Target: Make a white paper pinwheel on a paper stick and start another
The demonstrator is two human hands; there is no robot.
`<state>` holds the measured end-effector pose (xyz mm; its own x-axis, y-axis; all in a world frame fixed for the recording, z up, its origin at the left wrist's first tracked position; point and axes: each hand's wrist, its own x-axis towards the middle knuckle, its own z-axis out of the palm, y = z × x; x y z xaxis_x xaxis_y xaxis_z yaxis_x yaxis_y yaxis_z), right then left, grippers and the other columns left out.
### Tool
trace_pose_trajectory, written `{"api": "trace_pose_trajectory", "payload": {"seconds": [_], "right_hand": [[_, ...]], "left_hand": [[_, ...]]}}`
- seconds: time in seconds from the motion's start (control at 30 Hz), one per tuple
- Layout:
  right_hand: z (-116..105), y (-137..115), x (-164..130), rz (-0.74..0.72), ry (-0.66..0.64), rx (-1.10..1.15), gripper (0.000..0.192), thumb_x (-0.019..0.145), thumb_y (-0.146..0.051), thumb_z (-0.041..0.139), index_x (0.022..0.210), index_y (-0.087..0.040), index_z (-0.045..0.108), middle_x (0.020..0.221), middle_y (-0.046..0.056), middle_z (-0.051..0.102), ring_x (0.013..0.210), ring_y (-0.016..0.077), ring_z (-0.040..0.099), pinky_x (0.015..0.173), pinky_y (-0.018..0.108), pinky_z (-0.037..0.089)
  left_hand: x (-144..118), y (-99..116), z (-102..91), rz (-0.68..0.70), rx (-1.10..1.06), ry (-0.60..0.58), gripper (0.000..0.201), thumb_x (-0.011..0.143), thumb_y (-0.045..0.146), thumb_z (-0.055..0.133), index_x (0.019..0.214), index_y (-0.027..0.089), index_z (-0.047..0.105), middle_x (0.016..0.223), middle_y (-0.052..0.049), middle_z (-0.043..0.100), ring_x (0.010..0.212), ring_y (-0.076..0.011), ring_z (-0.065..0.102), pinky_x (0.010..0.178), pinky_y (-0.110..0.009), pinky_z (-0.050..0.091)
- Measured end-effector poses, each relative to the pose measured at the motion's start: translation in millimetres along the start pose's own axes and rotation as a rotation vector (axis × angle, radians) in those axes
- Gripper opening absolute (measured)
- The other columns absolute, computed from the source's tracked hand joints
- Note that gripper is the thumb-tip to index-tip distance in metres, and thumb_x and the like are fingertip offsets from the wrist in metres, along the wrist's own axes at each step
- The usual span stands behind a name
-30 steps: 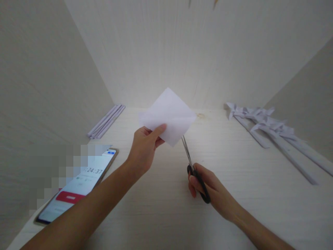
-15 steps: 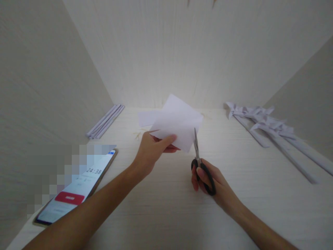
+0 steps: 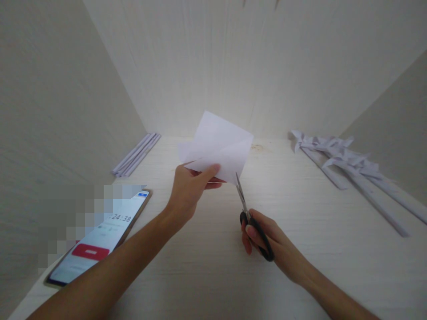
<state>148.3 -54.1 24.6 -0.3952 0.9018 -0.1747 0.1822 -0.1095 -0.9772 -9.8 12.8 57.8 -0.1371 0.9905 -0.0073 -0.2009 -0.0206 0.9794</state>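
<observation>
Here the left hand (image 3: pixel 191 189) pinches a folded white paper sheet (image 3: pixel 220 149) above the tabletop (image 3: pixel 207 266), while the right hand (image 3: pixel 267 242) grips black-handled scissors (image 3: pixel 248 218) (blades touching the sheet's edge at five o'clock); a phone (image 3: pixel 100 238) lies at eight o'clock

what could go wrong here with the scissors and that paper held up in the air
1. The left hand pinches the white paper close to where the scissors in the right hand meet its lower edge, so the blades might nick the fingertips.
2. The paper is held off the table by one edge only; it may flex and the cut wander or tear.
3. The left forearm lies close to the phone and might knock it.
</observation>
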Motion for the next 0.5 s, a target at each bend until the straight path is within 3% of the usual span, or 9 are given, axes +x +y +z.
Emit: {"api": "trace_pose_trajectory", "payload": {"seconds": [0.5], "right_hand": [[-0.1,-0.1,-0.8,-0.004,0.001,-0.018,0.025,0.081,-0.039,0.042,0.067,-0.018,0.041,0.054,-0.002,0.045,0.051,0.0093,0.04,0.044,0.021,0.029]], "left_hand": [[-1.3,0.6,-0.4,-0.013,0.012,-0.026,0.025,0.059,0.024,0.065,0.079,0.009,0.063,0.07,-0.006,0.068,0.056,-0.014,0.062,0.049,-0.021,0.053]]}}
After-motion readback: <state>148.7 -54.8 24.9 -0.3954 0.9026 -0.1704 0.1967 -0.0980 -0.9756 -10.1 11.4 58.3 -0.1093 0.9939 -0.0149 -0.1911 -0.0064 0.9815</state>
